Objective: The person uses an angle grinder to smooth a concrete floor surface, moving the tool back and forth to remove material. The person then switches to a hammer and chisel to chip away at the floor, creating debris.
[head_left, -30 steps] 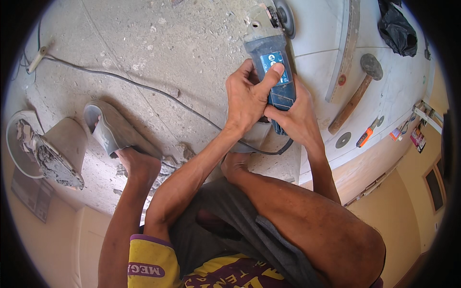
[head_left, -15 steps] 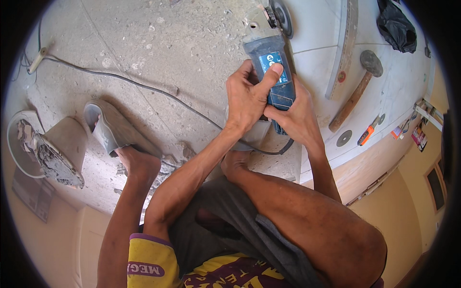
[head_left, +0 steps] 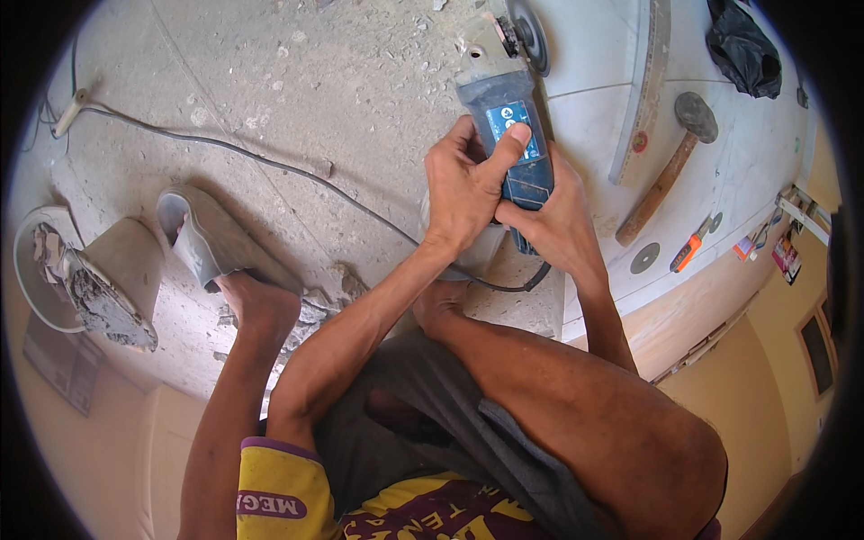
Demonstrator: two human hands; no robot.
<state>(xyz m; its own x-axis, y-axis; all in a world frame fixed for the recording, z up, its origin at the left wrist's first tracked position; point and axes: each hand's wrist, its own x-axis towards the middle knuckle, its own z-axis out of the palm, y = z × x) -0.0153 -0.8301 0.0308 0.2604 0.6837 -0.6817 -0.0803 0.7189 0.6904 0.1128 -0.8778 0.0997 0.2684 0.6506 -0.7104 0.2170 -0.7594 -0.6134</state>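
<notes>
A blue and grey angle grinder (head_left: 515, 117) is held in both hands over the boundary between rough concrete and white tiles. My left hand (head_left: 468, 184) wraps its left side, the thumb lying across the label on the body. Around the lower right of the handle my right hand (head_left: 556, 209) is closed, its thumb toward the other hand. The grinder's disc (head_left: 528, 36) points away from me at the far end, beside the tile edge. From the handle's near end a dark power cord (head_left: 360, 209) loops and runs left over the concrete.
On the tiles lie a long straightedge (head_left: 641, 99), a wooden-handled hammer (head_left: 666, 175), a black plastic bag (head_left: 745, 54), a loose disc (head_left: 644, 259) and an orange utility knife (head_left: 687, 252). Two buckets (head_left: 135, 261) stand left, near my slippered foot (head_left: 220, 238) and broken rubble (head_left: 310, 315).
Almost nothing differs. The grinder and both hands have shifted very slightly toward me, with the grip unchanged.
</notes>
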